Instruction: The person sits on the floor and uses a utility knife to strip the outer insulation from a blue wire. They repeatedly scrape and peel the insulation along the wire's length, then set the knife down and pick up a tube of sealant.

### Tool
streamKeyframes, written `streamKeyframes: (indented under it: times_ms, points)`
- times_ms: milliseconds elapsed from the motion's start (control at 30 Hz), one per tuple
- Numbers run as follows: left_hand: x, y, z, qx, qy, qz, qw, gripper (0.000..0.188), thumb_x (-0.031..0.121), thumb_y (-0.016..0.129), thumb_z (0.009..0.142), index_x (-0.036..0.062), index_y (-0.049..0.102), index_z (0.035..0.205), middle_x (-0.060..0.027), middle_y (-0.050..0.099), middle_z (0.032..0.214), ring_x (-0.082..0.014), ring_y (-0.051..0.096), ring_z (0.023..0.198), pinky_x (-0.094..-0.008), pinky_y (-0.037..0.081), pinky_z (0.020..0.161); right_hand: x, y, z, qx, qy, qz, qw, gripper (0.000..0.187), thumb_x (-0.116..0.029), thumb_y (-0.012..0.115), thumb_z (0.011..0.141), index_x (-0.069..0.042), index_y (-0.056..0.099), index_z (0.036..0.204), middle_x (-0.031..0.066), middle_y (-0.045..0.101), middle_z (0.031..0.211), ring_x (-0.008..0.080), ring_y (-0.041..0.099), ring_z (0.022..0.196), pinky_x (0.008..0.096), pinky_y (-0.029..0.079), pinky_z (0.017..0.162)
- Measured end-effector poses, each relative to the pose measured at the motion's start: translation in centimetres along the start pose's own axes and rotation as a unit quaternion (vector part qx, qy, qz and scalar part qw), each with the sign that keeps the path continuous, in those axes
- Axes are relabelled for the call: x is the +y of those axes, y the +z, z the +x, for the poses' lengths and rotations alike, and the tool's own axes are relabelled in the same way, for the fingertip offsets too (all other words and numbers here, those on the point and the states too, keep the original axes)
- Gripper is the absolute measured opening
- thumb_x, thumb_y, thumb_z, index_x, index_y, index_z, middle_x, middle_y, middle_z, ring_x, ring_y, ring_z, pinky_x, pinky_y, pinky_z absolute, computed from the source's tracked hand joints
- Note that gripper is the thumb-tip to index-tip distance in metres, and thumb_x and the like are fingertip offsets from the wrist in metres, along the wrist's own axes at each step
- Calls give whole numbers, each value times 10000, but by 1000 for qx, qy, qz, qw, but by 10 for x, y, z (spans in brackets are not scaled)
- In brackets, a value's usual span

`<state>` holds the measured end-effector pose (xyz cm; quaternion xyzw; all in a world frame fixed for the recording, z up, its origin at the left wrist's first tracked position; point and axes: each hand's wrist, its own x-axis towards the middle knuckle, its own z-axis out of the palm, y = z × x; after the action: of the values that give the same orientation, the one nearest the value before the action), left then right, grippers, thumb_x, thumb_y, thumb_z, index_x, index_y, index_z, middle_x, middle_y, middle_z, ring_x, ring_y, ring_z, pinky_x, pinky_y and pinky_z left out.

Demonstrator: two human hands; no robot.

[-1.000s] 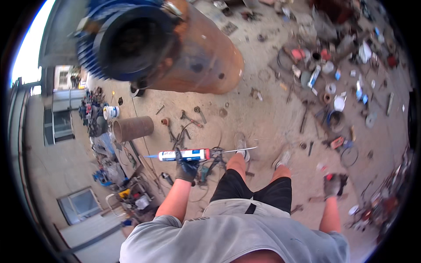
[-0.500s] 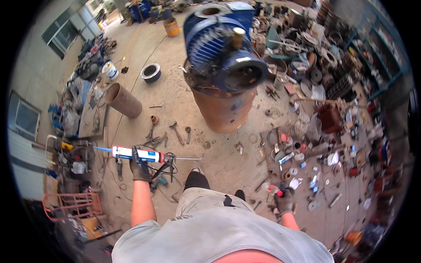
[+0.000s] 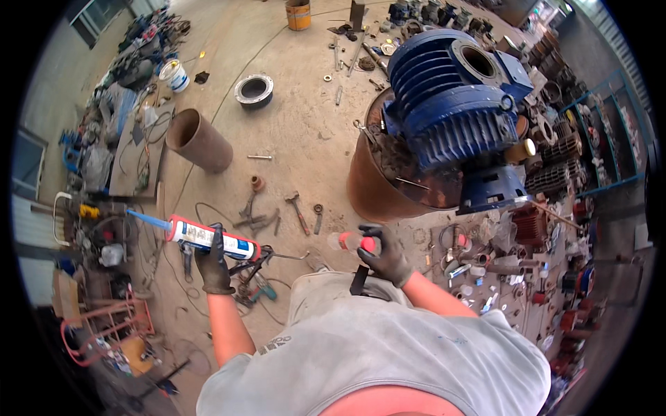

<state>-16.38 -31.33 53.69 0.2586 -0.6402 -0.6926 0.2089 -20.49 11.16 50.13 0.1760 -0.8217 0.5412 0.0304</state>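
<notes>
My left hand (image 3: pixel 216 267), in a dark glove, is closed around a caulking gun (image 3: pixel 258 267) loaded with a white, red and blue sealant cartridge (image 3: pixel 208 237). The cartridge's long blue nozzle (image 3: pixel 147 220) points to the left. In front of my waist, my gloved right hand (image 3: pixel 388 260) grips a small clear bottle (image 3: pixel 352 241) with a red cap and a red band. Ahead on the right, a blue finned motor housing (image 3: pixel 451 97) lies on top of a rusty drum (image 3: pixel 374 184), beside a dark rag-like heap and a thin metal rod (image 3: pixel 413 183).
A hammer (image 3: pixel 298 211), a wrench (image 3: pixel 318 218) and a green power tool (image 3: pixel 262 288) with cables lie on the floor ahead. A rusty pipe (image 3: pixel 201 142) and a flanged ring (image 3: pixel 254 91) stand farther left. Piled metal parts (image 3: pixel 548 166) and a blue rack (image 3: pixel 617 139) line the right.
My right hand has come up and inward with the bottle, from my right side to before my waist. The view has turned, so the motor and drum now appear farther right.
</notes>
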Motion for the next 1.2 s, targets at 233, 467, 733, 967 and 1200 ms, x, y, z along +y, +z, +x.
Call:
streamKeyframes:
  times_ms: [233,467,733,967,1200]
  points:
    - [48,74,180,-87,-10,65,994,317,179,786,1007,-33,736,1236,-62,740,1151,-158,687,1023,-332,553,914,-55,93,236,-107,-92,109,984,453,-246,899,845,-33,670,1173,185,696,1344,356,674,1253,430,535,1070]
    - [90,203,374,-128,45,140,981,381,128,853,945,-15,695,1261,-73,737,1156,-180,701,1034,-355,570,948,-22,172,459,-138,7,287,948,416,-269,860,900,-43,671,1193,136,730,1185,273,716,1111,400,561,993]
    - [123,316,613,-192,121,265,937,469,63,825,939,-9,606,1347,-111,736,1146,-203,711,1016,-365,608,882,38,196,749,3,-108,253,961,556,-308,869,872,-60,661,1324,162,730,1215,330,726,1108,431,571,1003]
    - [160,472,759,-357,67,297,883,511,44,874,851,-25,671,1314,-130,740,1238,-182,709,1083,-373,586,924,75,104,910,40,-146,160,975,824,-367,906,810,-25,582,1486,200,665,1372,379,662,1237,465,512,1102]
    - [113,665,890,-677,5,278,681,473,61,892,836,12,692,1262,-98,761,1168,-176,748,1027,-346,613,879,118,-1,995,-37,81,224,971,1008,-444,926,769,-104,472,1603,157,653,1447,281,615,1321,391,469,1136]
